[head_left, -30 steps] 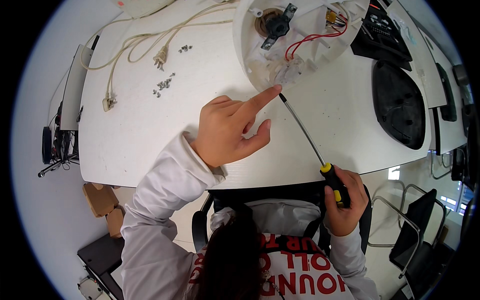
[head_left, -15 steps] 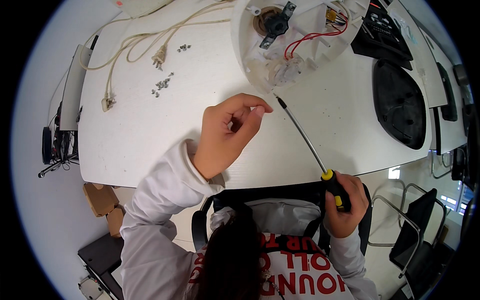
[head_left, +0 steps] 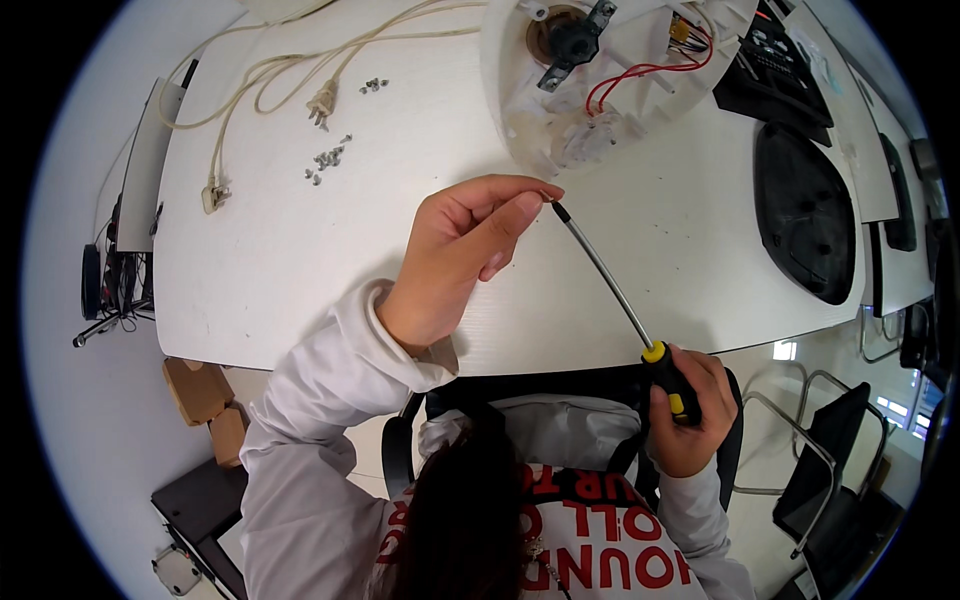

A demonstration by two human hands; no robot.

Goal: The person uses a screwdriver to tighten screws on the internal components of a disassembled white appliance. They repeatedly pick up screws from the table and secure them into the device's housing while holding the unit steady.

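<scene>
My right hand (head_left: 702,415) is wrapped round the black and yellow handle of a long screwdriver (head_left: 610,280), which slants up and left over the white table. At its tip is a small screw (head_left: 547,197), partly covered by fingers. Thumb and forefinger of my left hand (head_left: 460,240) are pinched on that screw. Just beyond them lies a white plastic housing (head_left: 520,110), its inside showing. It holds a dark round part with a metal bracket (head_left: 575,45), red wires (head_left: 640,70) and a clear plastic piece (head_left: 590,140).
Loose screws (head_left: 326,160) lie in small groups at the left, near cream cords with plugs (head_left: 322,103). To the right are a black curved cover (head_left: 805,215) and a black tool case (head_left: 775,80). A black chair (head_left: 400,450) stands against the table's near edge.
My left thumb and forefinger have moved right and closed on the screw at the screwdriver's tip. The right hand keeps its grip, nearly still. The view has shifted slightly.
</scene>
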